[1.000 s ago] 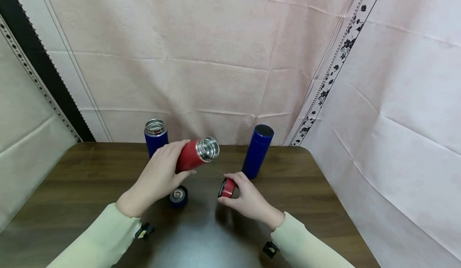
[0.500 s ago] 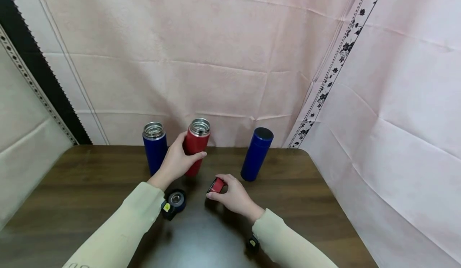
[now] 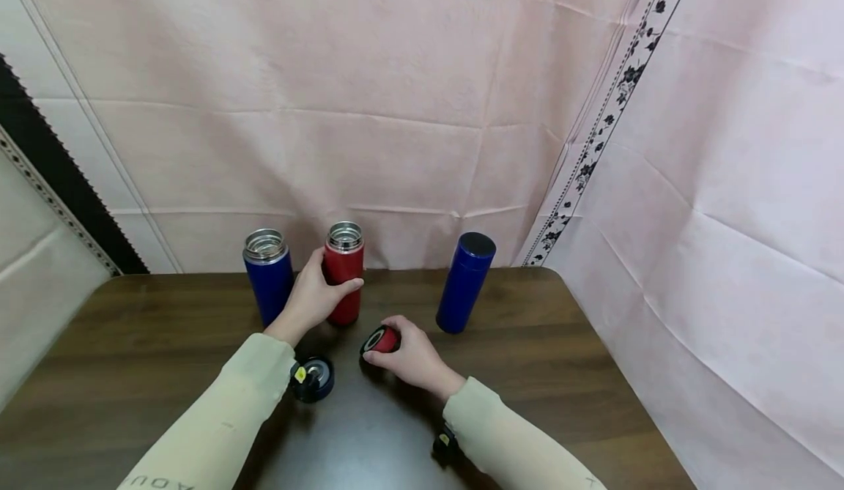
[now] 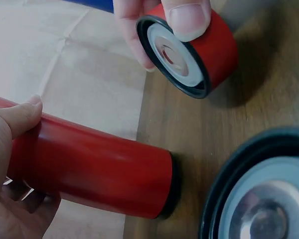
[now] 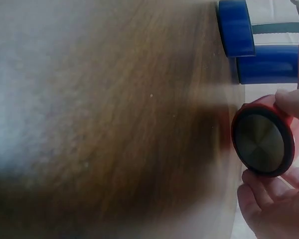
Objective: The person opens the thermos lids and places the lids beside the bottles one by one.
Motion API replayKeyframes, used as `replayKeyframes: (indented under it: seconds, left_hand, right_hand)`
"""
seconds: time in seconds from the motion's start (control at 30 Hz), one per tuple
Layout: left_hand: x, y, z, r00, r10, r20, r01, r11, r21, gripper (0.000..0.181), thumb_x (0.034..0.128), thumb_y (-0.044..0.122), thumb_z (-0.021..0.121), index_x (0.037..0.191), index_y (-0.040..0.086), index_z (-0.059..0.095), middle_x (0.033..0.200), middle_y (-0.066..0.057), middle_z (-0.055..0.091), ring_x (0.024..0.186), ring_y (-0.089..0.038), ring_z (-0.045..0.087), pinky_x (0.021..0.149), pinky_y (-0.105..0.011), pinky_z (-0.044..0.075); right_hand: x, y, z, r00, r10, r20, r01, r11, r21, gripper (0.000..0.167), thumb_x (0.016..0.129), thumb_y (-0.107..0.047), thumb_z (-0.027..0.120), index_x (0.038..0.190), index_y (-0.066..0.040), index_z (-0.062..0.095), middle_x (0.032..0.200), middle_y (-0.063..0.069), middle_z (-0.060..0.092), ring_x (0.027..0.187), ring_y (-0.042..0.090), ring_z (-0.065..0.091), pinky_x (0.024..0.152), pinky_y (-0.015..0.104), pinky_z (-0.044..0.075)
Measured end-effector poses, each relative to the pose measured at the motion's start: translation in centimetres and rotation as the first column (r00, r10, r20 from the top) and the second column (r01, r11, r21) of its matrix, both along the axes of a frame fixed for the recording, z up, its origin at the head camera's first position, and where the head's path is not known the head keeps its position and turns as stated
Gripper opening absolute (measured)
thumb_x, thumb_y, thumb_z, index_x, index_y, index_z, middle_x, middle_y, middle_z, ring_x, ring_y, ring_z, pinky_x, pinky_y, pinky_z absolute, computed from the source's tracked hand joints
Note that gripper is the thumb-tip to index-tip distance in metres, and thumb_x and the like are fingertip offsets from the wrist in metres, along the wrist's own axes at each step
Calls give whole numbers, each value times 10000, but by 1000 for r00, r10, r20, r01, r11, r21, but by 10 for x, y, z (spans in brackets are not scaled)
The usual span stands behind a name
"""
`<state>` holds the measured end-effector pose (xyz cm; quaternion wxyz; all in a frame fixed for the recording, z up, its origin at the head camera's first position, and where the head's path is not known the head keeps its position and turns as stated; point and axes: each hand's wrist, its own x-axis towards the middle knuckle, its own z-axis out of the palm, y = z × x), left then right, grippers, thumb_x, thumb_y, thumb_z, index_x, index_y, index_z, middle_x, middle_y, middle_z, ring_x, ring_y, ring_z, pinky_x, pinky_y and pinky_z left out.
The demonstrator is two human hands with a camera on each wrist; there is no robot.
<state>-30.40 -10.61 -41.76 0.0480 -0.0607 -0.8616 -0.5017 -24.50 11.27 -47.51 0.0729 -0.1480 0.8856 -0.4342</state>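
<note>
Wrapping round the red bottle [image 3: 346, 263], the left hand [image 3: 311, 298] has its thumb across the near right side and its fingers hooked behind the far left side. The left forearm, in its pale sleeve [image 3: 217, 409], slants up to the bottle from the near left. Uncapped, the bottle stands upright on the wooden table [image 3: 560, 373].

To the bottle's near right, the right hand [image 3: 409, 358] pinches the red lid [image 3: 390, 340] between a thumb on the near side and fingers on the far side. The lid is tilted, its hollow underside turned toward the bottle, and the two are apart.

Left of the bottle stands an uncapped blue bottle [image 3: 270, 285]; well to its right is a capped blue bottle [image 3: 464, 285]. In front of it, toward the person, a dark blue lid [image 3: 323, 379] lies underside up, partly covered in the head view by the gear on the left wrist.

The left wrist view brings out the red bottle's black base and the pale sealing ring inside the red lid. Only the right wrist view gives the lid's outer face, a brushed disc ringed in black.
</note>
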Motion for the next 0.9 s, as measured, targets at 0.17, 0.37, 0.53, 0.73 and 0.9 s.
replayKeyframes:
  seconds: [0.17,0.37,0.53,0.73,0.9]
  left_hand:
    - [-4,-4,0,1000,19,-11,-19,1000,-2,878,829,407,754,1480,101,249,1358,-148,482,1207,-328,514,1004,-564,395]
    - [-9,-9,-10,1000,-13,-22,13,1000,-8,936,812,482,745,1494,114,219,1368,-144,485,1214,-324,513,1008,-556,394]
    - [-9,-9,-15,999,-32,8,32,999,-6,903,826,450,744,1491,137,220,1367,-132,487,1208,-321,515,1004,-559,397]
    - [-3,-2,-14,999,-17,35,17,1000,20,900,844,417,737,1512,165,188,1405,-124,458,1237,-323,492,1014,-573,379]
    - [-2,-6,-13,999,8,43,-9,1000,14,919,838,439,735,1513,170,174,1407,-125,456,1242,-322,489,1020,-570,374]
  right_hand:
    - [-6,-8,3,1000,-16,11,16,1000,1,621,795,-431,780,1276,-156,499,1143,-27,584,950,100,571,818,281,510]
    - [-12,-10,2,998,44,-45,-38,993,114,650,796,-409,786,1305,-111,514,1179,0,569,1001,112,556,890,330,493]
    - [-15,-13,1,985,142,-103,-116,968,224,576,784,-369,806,1243,-91,596,1109,-13,572,980,114,545,875,306,487]
    - [-13,-13,6,971,184,-152,-118,922,368,557,760,-375,825,1195,-100,614,1063,-17,588,975,156,511,866,344,470]
    - [-12,-20,12,959,223,-177,-117,875,469,567,757,-410,820,1178,-94,609,1046,-11,589,954,165,526,870,365,470]
